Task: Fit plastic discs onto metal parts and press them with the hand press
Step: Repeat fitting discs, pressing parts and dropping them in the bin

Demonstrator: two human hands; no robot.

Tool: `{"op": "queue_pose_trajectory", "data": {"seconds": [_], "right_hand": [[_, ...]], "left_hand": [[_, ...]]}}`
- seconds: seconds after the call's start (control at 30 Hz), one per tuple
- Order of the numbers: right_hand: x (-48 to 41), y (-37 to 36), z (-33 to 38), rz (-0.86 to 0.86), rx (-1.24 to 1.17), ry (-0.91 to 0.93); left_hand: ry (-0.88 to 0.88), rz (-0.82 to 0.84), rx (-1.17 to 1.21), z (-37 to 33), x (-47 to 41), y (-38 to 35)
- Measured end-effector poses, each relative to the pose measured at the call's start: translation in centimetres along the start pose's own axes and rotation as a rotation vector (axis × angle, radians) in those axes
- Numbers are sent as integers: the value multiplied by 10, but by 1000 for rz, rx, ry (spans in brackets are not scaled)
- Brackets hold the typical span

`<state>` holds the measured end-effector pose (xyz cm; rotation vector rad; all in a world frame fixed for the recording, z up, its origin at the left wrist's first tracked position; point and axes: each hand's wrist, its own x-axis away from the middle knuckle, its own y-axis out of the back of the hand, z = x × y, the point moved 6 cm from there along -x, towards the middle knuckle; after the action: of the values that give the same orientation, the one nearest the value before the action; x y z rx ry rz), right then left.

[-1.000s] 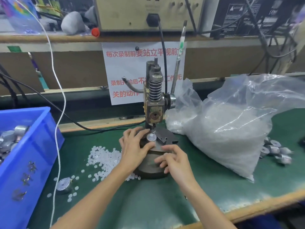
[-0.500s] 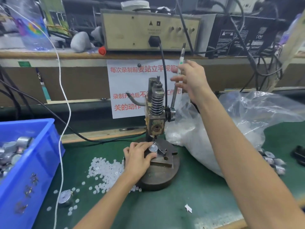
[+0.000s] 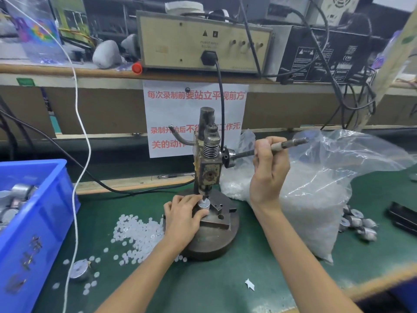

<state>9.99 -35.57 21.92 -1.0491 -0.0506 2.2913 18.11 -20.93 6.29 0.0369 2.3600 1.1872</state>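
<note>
Crowding the left edge of the green surface [image 3: 203, 290], a blue bin [image 3: 33, 233] holds metal pieces, its near corner cut off by the frame, while a white cord [image 3: 77, 132] hangs down in front of its right wall. Just beside the bin a stray motor-like piece [image 3: 79, 269] lies on the mat, and a spill of plastic discs [image 3: 137, 236] spreads from there to touch the left rim of the round base [image 3: 216, 242] of the hand press [image 3: 208, 159]. The left hand [image 3: 182, 220] rests on that base, its grip closed around the metal part [image 3: 204, 206], thumb and fingers pinching it on the fixture block directly under the ram; a white disc [image 3: 205, 202] sits on top of the part, with the ram tip right at it. The right hand [image 3: 268, 170] is raised to the right of the press column, its grip wrapped around the lever [image 3: 291, 143], which juts out nearly level toward the right. A big clear plastic bag [image 3: 316, 211] of discs presses up against the back right of the base and fills the space behind the right forearm. Beyond it a cluster of metal parts [image 3: 358, 222] lies near the bag's right side, well apart from a black object [image 3: 404, 218] at the right edge. Bare mat runs between the two forearms toward the front edge, carrying only a white scrap [image 3: 249, 284].
</note>
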Motion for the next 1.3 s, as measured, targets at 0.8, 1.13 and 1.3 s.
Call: {"op": "queue_pose_trajectory", "data": {"seconds": [0.8, 1.13, 1.3], "right_hand": [[155, 133, -57, 406, 242, -955], [221, 297, -42, 36, 377, -1139], [286, 370, -70, -141, 524, -1331]], "left_hand": [[-278, 196, 287, -122, 120, -13], [-346, 691, 407, -211, 207, -113], [-316, 871, 249, -218, 241, -157]]}}
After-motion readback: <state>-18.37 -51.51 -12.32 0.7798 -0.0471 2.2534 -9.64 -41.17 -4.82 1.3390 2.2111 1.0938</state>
